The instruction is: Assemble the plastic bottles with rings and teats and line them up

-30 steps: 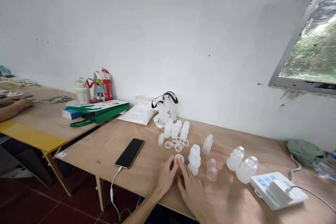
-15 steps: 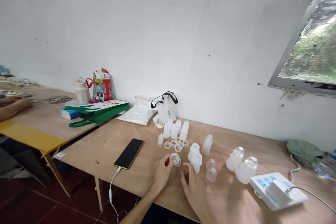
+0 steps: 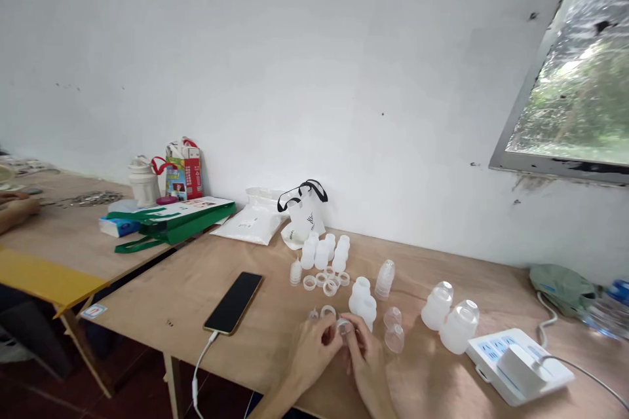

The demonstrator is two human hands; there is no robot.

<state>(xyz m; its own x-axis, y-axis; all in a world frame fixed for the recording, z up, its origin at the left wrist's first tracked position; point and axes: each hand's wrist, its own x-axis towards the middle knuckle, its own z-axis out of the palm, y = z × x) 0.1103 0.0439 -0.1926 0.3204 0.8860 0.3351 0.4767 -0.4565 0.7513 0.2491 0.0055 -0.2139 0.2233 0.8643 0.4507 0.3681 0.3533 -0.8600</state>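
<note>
Both hands are drawn together near the table's front edge, my left hand (image 3: 310, 352) and my right hand (image 3: 368, 363) each closed at the fingertips on a small clear piece (image 3: 344, 326). It sits between them, above the wooden table (image 3: 422, 376); my fingers partly hide it, so I cannot tell its full shape. Just beyond my left fingers lie a white ring (image 3: 327, 311) and a little clear part (image 3: 313, 315). Close past my right fingers stand some open frosted bottles (image 3: 362, 296), with two clear cups (image 3: 394, 327) to their right and a stack of clear caps (image 3: 384, 279) behind those. Farther back I see a cluster of loose rings (image 3: 330, 281), a small clear stack (image 3: 295, 272) beside it, and more frosted bottles (image 3: 323, 253) in front of a white bag (image 3: 305, 217). Well off to the right, two capped bottles (image 3: 458, 327) stand near a white device (image 3: 519, 366); to the left lies a phone (image 3: 233, 302), its cable (image 3: 196, 376) plugged in.
</note>
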